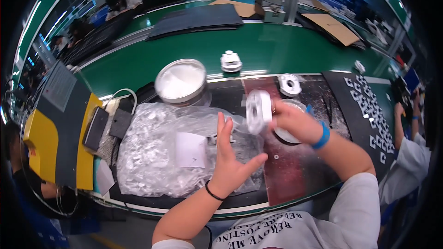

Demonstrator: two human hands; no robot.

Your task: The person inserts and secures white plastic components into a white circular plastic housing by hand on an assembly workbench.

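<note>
My right hand [295,122]: fingers clamped on white part [259,111], motion-blurred, held up near right end of bag [150,157]. My left hand [230,168]: fingers apart, thumb out wide, over bag; can't tell if touching. Paper [190,150] on bag. Tub [181,80] behind. Second white part [230,62] on green bench [277,48].

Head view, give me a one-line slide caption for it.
The right hand holds a white part while the open left hand is over a clear plastic bag.
</note>
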